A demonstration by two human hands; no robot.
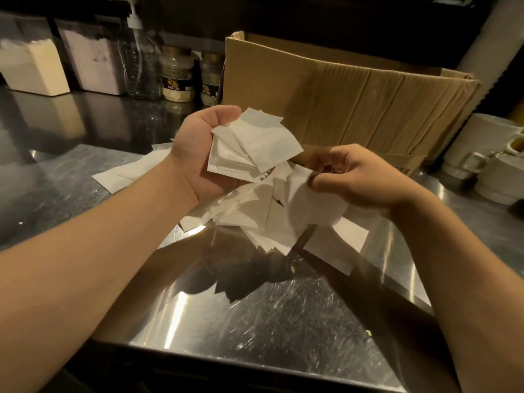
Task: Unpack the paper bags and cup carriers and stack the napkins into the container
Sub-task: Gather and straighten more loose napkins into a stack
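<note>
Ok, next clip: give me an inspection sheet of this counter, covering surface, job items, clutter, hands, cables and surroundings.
Surface: scratched steel counter, reflective, with a few small crumbs.
Job's things: loose napkin pile on the counter; napkin stack fanned unevenly in hand; open cardboard box behind the pile. No napkin container identifiable.
Clutter: stray napkins left of the pile.
Hands: left hand holds the napkin stack; right hand pinches one napkin from the pile.
Cables: nothing seen.
Surroundings: pump bottle, two labelled jars, two tubs of powder at the back; stacked white cups on the right.
</note>
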